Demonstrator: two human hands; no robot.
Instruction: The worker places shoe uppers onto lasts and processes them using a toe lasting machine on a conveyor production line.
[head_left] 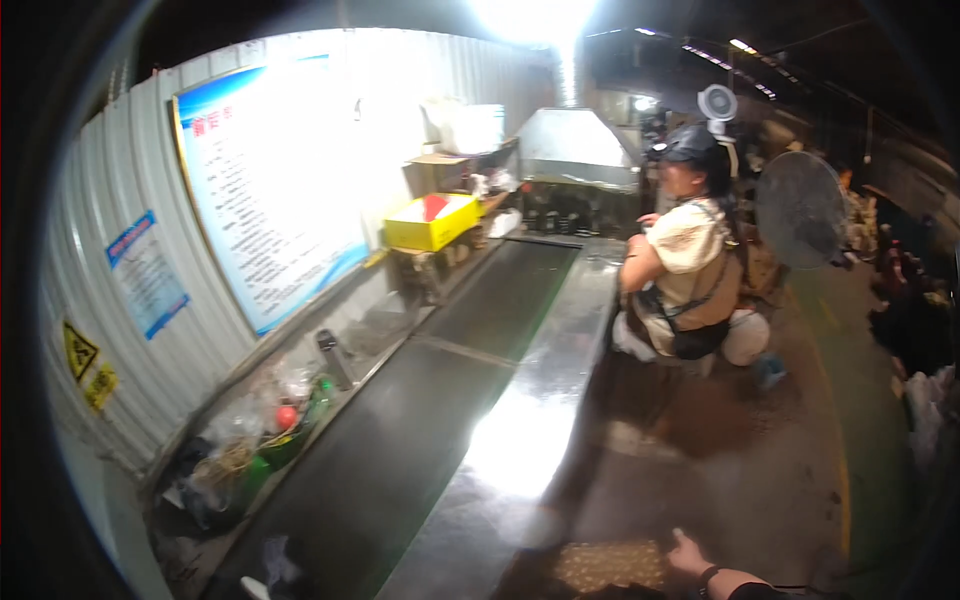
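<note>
At the lower right edge, my right hand [688, 555] comes in with a dark band on its wrist. It is blurred; one finger or the thumb points upward, and I see nothing held in it. Right beside it is a tan, spotted, flat-topped thing [610, 567], perhaps a seat; whether the hand touches it I cannot tell. My left hand is out of view. To the left runs a long dark conveyor belt [390, 430] with a shiny metal ledge [535, 430] along its right side. A small whitish object [255, 588] shows at the belt's near end.
A person [690, 250] in a cap sits by the belt's far right side, near a standing fan [802, 210]. At the far end stands a metal hood [577, 147]. A yellow bin [432, 222], a dark bottle [335, 358] and plastic bags [238, 432] line the wall side.
</note>
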